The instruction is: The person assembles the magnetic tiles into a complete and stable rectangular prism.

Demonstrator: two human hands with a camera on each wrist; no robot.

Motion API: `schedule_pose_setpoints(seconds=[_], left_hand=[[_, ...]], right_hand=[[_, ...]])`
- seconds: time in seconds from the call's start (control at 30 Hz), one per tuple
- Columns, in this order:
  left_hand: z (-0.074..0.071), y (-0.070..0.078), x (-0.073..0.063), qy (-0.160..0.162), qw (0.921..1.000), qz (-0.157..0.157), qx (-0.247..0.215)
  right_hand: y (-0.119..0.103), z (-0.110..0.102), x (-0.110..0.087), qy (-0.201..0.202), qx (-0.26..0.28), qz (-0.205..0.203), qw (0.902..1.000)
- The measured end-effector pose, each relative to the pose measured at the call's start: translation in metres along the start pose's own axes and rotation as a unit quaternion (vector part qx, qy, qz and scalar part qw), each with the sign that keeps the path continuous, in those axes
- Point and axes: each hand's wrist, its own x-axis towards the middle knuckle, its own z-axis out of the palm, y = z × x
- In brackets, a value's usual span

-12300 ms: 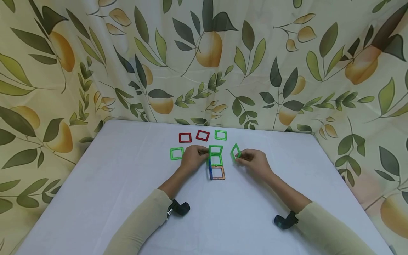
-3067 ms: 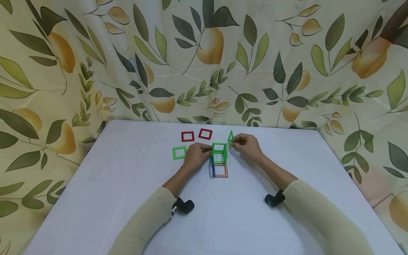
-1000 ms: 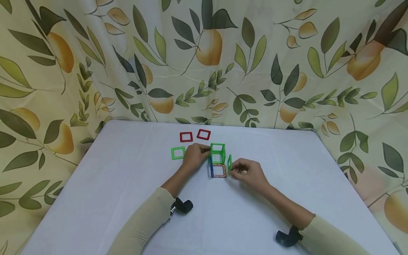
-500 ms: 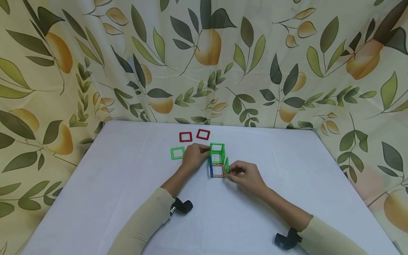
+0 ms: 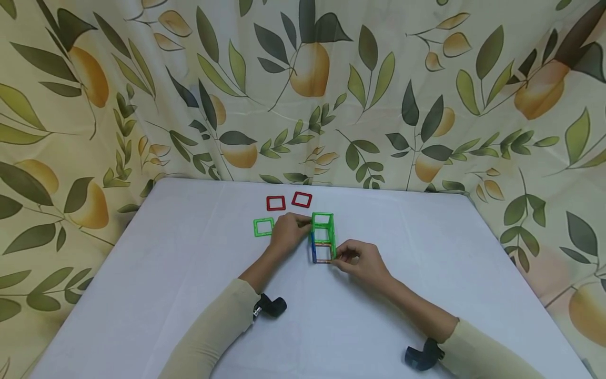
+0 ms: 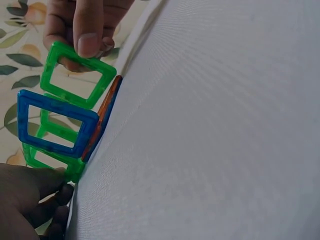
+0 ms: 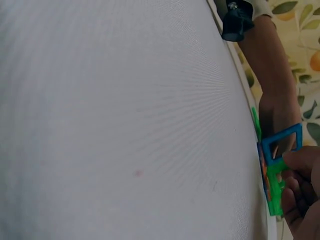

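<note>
Magnetic tiles form a box-like green frame [image 5: 323, 213] on the white table, with an orange tile [image 5: 324, 261] lying flat at its near end. A blue tile [image 6: 60, 107] stands along the orange tile's left edge. My left hand [image 5: 288, 231] pinches the green frame's left side near the far end. With thumb and fingers, my right hand [image 5: 362, 260] pinches an upright green tile [image 6: 49, 70] at the orange tile's right edge, opposite the blue one. That held tile lines up with the green frame's right wall.
Two red tiles, one left [image 5: 276, 209] and one right [image 5: 303, 193], lie flat behind my left hand. A loose green tile [image 5: 263, 220] lies just left of that hand. The white table [image 5: 213, 252] ends at a patterned curtain [image 5: 265, 126] behind.
A green tile from the back row now stands in my right hand; it moved toward me, then left to the orange tile. The green frame gained a right wall earlier. My left hand stays put.
</note>
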Motion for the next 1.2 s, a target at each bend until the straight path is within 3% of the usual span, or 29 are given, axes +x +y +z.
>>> schedule_pose_setpoints(seconds=[0.53, 1.2], left_hand=[[-0.0002, -0.0007, -0.0005, 0.0, 0.9999, 0.011, 0.005], [-0.0004, 0.0004, -0.0013, 0.005, 1.0, 0.008, 0.002]], right_hand=[[0.0008, 0.0013, 0.0001, 0.002, -0.012, 0.021, 0.9997], [0.0012, 0.0019, -0.0031, 0.003, 0.018, 0.047, 0.9987]])
